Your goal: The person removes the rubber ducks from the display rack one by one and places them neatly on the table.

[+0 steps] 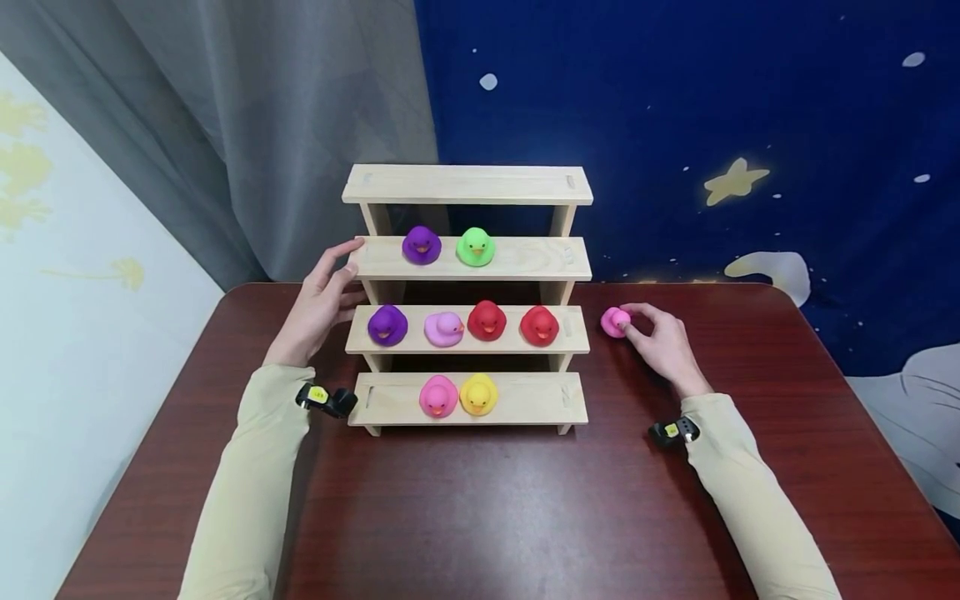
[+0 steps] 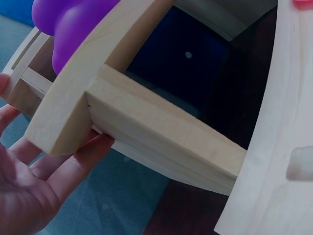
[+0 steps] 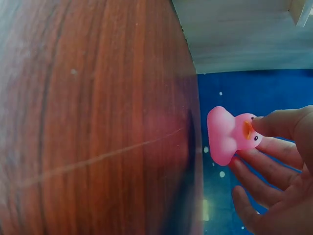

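A pink rubber duck (image 1: 614,322) is pinched between the thumb and fingers of my right hand (image 1: 663,343), right of a four-tier wooden display stand (image 1: 468,185). The right wrist view shows the duck (image 3: 226,136) with its orange beak near my thumb; whether its base touches the table is hard to tell. My left hand (image 1: 318,304) rests against the stand's left end with extended fingers. In the left wrist view its fingertips (image 2: 100,142) touch the wood. The second tier from the top bears a purple duck (image 1: 422,246) and a green duck (image 1: 476,247).
Below, one tier holds a purple duck (image 1: 387,326), a lilac duck (image 1: 444,329) turned sideways and two red ducks (image 1: 487,322). On the lowest sit a pink duck (image 1: 438,397) and a yellow duck (image 1: 478,394). Curtains hang behind the brown table (image 1: 480,508).
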The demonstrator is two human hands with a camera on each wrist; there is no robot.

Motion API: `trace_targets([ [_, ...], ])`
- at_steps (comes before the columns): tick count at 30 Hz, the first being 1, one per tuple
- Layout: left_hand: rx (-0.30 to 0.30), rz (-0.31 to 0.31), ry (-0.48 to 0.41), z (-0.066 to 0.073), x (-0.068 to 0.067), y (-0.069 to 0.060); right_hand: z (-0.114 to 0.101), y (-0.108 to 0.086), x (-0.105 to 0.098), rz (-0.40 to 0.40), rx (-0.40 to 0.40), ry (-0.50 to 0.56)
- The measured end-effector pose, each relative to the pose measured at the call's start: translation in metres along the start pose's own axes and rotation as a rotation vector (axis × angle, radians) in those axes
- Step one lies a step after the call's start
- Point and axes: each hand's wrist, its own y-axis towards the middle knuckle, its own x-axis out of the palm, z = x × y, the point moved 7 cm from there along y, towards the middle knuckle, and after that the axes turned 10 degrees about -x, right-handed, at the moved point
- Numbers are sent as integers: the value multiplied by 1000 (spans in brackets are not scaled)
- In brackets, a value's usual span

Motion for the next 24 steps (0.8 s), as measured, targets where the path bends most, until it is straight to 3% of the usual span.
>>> trace_targets([
  [24, 12, -1, 19, 2, 1, -1, 16, -1, 9, -39, 74, 126],
])
